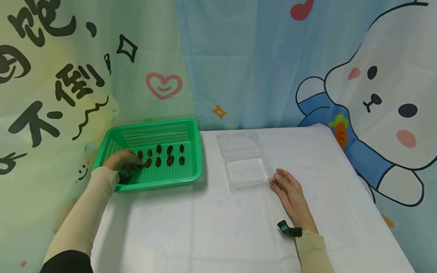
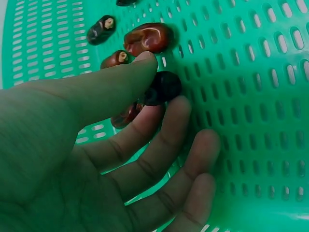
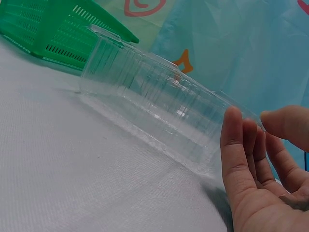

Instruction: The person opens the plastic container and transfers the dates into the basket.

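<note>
In the head view my left hand (image 1: 123, 160) reaches into the green basket (image 1: 198, 151), at its left side. Thumb and fingertips pinch a dark date (image 2: 166, 87) there, as the left wrist view shows. Glossy red-brown dates (image 2: 148, 37) lie close by on the perforated floor. My right hand (image 1: 291, 195) is at the near right corner of a clear plastic box (image 1: 247, 170) with its lid (image 1: 239, 140) folded back. In the right wrist view the thumb (image 3: 289, 126) is at the box's rim and the fingers lie along the outer wall, holding that corner.
Several more dates (image 1: 170, 160) lie in two rough rows in the basket. Basket and box stand towards the back of a white-covered table (image 1: 218, 231). A printed curtain (image 1: 232, 68) hangs behind the table.
</note>
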A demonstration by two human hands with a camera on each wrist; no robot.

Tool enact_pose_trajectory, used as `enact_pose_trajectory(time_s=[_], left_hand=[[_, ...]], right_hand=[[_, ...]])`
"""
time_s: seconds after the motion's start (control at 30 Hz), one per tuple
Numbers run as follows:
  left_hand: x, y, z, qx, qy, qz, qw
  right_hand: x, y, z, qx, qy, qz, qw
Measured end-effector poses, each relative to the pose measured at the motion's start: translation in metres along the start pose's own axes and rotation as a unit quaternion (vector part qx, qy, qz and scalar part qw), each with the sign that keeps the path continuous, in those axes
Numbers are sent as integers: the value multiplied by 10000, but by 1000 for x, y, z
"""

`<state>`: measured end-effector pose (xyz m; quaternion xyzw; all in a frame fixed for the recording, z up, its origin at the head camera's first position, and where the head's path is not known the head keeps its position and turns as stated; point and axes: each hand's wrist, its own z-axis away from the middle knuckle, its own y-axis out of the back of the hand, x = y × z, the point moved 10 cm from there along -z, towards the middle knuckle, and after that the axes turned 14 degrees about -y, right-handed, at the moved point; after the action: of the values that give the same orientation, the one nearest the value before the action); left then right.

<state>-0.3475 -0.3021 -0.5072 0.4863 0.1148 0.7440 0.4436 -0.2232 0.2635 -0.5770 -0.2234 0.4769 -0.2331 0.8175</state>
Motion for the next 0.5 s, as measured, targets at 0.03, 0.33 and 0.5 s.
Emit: enact_pose_trajectory(time_s=[0.03,0.33,0.5], left_hand=[[0,0,0,17,44,-37,10000],[-1,0,-3,63,210,-169,9996],[0,2,-3,0,194,-160,9997]], right_hand=[[0,0,0,-13,3,4,10000],[-2,-3,-6,-100,38,8,9999],[-1,-3,-12,-96,-131,6,9999]])
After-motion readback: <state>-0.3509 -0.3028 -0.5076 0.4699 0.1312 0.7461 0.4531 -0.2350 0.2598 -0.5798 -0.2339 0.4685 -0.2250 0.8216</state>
